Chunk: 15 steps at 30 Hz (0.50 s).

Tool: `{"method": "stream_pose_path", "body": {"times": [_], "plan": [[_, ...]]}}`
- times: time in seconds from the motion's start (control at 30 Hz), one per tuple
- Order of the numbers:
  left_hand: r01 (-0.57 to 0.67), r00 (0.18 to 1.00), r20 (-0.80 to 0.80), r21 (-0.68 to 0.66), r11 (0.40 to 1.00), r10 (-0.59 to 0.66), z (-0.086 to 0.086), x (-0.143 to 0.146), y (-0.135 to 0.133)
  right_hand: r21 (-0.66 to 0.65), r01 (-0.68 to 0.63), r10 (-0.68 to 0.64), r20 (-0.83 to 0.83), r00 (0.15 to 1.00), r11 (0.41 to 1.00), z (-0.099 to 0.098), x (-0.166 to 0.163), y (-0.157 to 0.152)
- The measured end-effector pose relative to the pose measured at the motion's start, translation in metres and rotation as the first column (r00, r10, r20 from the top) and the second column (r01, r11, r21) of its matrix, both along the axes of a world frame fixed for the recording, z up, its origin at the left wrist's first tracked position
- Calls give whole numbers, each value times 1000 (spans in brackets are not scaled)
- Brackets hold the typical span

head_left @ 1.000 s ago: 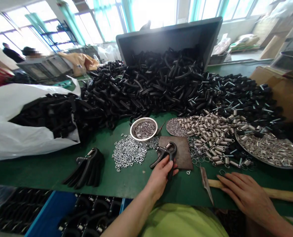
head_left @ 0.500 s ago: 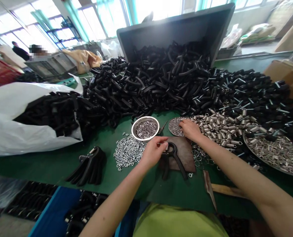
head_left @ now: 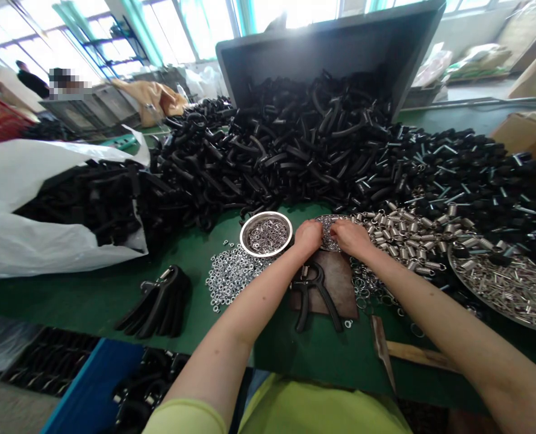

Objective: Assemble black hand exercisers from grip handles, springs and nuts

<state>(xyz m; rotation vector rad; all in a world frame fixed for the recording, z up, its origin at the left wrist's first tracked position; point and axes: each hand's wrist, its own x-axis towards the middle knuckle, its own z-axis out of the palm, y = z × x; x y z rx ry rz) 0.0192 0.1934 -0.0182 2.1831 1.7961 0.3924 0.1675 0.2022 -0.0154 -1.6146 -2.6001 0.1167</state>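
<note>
My left hand [head_left: 310, 236] is at the left edge of an oval tray [head_left: 329, 246] of tiny metal parts, its fingers curled together. From the right, my right hand [head_left: 350, 237] reaches over the same tray with its fingers closed down among the parts. What either hand holds is hidden. Just below them a black hand grip strengthener [head_left: 326, 295] with a coil spring lies on a brown mat [head_left: 344, 280], its two handles pointing towards me. A round metal bowl [head_left: 245, 248] of small metal pieces stands left of my left hand.
Loose nuts [head_left: 232, 277] lie by the bowl. Several finished grips [head_left: 164, 304] are stacked at left. Springs [head_left: 398, 238] and a pan of pins [head_left: 507, 286] are at right. A black handle heap [head_left: 286, 150] spills from a grey bin [head_left: 340, 48]. A blade [head_left: 382, 349] lies near the front edge.
My left hand has let go of the grip strengthener and moved up and right to the tray. The grip stays on the mat. My right hand remains at the tray.
</note>
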Motion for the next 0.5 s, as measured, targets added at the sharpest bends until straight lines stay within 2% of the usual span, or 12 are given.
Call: {"method": "stream_pose_path", "body": {"times": [0.2,0.3,0.4,0.5], "plan": [[-49,992,121,-1,999,49,9,-5,1,-34,144,-147,-142,979,989,-3,5,2],[-57,975,217,-14,998,59,16,-11,-7,-66,178,-189,-258,947,982,-1,9,2],[-31,944,326,-49,998,45,18,-25,-30,-134,155,-197,-406,892,979,-1,13,-3],[-1,850,522,-131,991,70,17,-44,-71,-229,80,-196,-546,815,970,-1,12,-18]]}}
